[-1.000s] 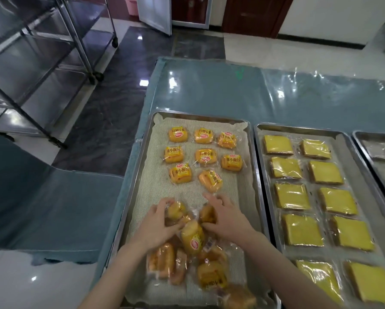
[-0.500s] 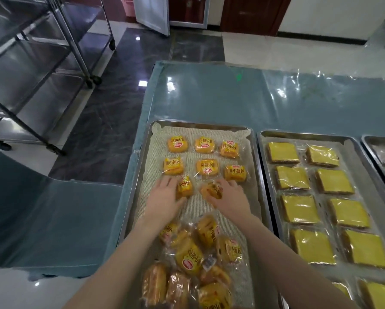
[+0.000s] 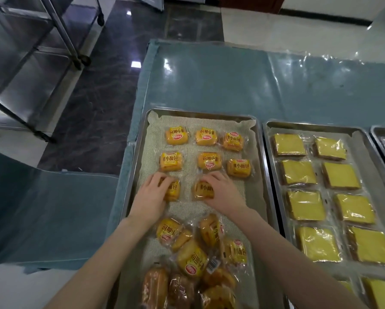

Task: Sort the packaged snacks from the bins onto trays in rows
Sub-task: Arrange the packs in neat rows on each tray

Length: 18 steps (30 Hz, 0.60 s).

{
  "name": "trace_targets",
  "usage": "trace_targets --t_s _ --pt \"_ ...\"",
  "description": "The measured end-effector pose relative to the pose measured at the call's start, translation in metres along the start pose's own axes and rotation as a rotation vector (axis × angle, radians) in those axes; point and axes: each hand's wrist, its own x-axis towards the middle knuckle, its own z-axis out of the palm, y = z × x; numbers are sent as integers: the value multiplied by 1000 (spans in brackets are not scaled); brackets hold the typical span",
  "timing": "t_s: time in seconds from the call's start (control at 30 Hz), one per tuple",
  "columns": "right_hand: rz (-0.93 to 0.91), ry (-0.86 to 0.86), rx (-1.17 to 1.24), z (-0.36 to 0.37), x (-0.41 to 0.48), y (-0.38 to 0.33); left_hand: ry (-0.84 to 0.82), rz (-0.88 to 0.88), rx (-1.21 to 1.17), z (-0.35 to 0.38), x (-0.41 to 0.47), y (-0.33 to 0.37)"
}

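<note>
A steel tray (image 3: 200, 113) lined with mesh cloth holds small orange bread packs. Two rows of three lie at its far end, among them a pack (image 3: 209, 161) in the second row. In the third row, my left hand (image 3: 152, 195) grips the left pack (image 3: 174, 192) and my right hand (image 3: 225, 192) grips the middle pack (image 3: 202, 190). Both packs lie flat on the cloth, and the spot to the right of them is bare cloth. A loose pile of the same packs (image 3: 193, 259) fills the tray's near end between my forearms.
To the right stands a second tray (image 3: 268, 166) with yellow cake slices (image 3: 298, 178) in two columns, and a third tray (image 3: 383, 134) shows at the edge. The table (image 3: 231, 81) has a blue plastic-covered cloth. Steel racks (image 3: 31, 63) stand on the floor to the left.
Both hands went from the loose pile up to the third row with a pack each and now hold them flat on the cloth. The camera tilted down a little.
</note>
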Motion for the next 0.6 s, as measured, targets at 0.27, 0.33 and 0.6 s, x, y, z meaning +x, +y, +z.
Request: trace_targets --t_s 0.27,0.33,0.6 --pt "103 153 210 -22 -34 10 113 -45 -121 -12 -4 13" --pt "190 69 259 -26 -59 16 157 -12 -218 -15 -8 29" --pt "258 -81 245 13 -106 -7 -288 -112 -294 3 -14 83"
